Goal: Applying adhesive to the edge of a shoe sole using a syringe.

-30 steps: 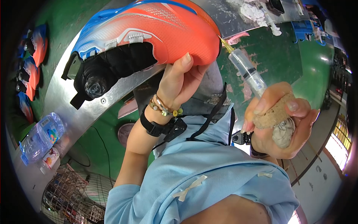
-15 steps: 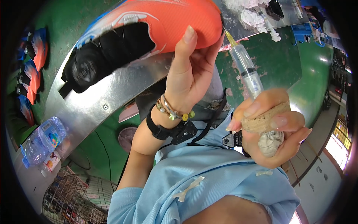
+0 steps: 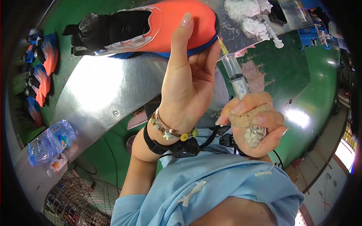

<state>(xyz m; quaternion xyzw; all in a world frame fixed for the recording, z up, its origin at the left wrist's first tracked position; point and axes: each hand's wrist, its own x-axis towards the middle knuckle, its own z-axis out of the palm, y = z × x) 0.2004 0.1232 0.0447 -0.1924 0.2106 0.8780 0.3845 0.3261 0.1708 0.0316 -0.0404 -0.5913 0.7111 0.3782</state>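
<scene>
An orange shoe (image 3: 164, 26) with a black collar and blue sole edge lies sideways at the top. My left hand (image 3: 188, 83) grips its toe end, thumb on the upper and fingers beneath. My right hand (image 3: 250, 101) is closed around a syringe (image 3: 232, 67) with a yellow needle hub (image 3: 223, 48). The needle points at the sole edge of the toe, close to my left fingertips; whether it touches cannot be made out. A tan porous block (image 3: 247, 119) and a crumpled whitish wad (image 3: 255, 136) are also held in my right fingers.
A metal table (image 3: 94, 98) curves below the shoe. Crumpled white tissue (image 3: 256, 28) and another syringe (image 3: 270, 32) lie at the upper right. Several similar shoes (image 3: 46, 54) stand at the far left. A plastic bottle (image 3: 56, 139) is near a wire fan guard (image 3: 79, 199).
The shoe has turned so that its heel end is higher and its blue sole edge shows. Both hands have shifted left, the syringe staying near the toe.
</scene>
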